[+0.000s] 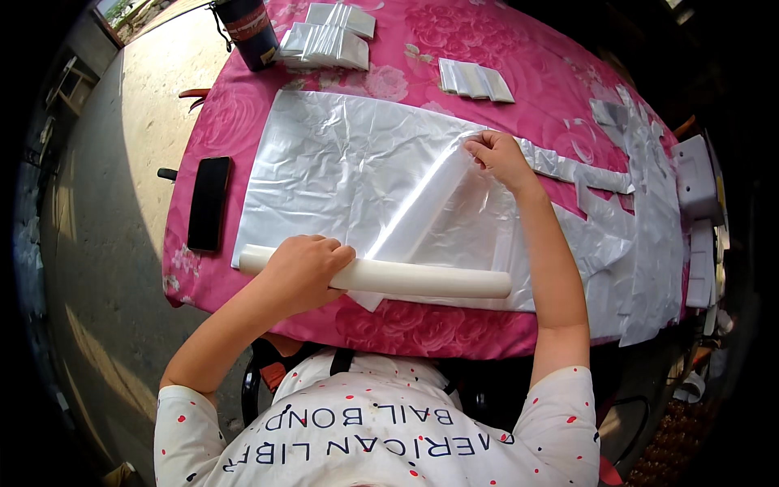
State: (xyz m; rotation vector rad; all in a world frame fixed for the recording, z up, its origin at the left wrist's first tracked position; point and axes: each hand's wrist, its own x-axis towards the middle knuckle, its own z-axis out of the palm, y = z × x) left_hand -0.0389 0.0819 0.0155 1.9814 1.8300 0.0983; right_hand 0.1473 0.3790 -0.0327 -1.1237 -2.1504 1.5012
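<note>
Head view: a pink, rose-patterned bench [438, 329] on a partly sunlit concrete floor [97, 203], one white roll [426, 279] near its edge on the person's side.
Two hands: the left hand [304, 270], fingers gripping the roll near its left end; the right hand [499, 161], fingers pinching clear film [426, 199] beyond the roll. Beyond the roll's left end, one black phone [210, 203]; much farther beyond the roll, one dark can [246, 32] and three stacks of folded plastic [477, 81].

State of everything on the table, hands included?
White roll: lying crosswise
Clear film: pinched at far end
Silver-white sheet: spread, wrinkled
Phone: screen dark
Far-left packets: piled, overlapping
Left hand: closed on roll
Right hand: pinching film
</note>
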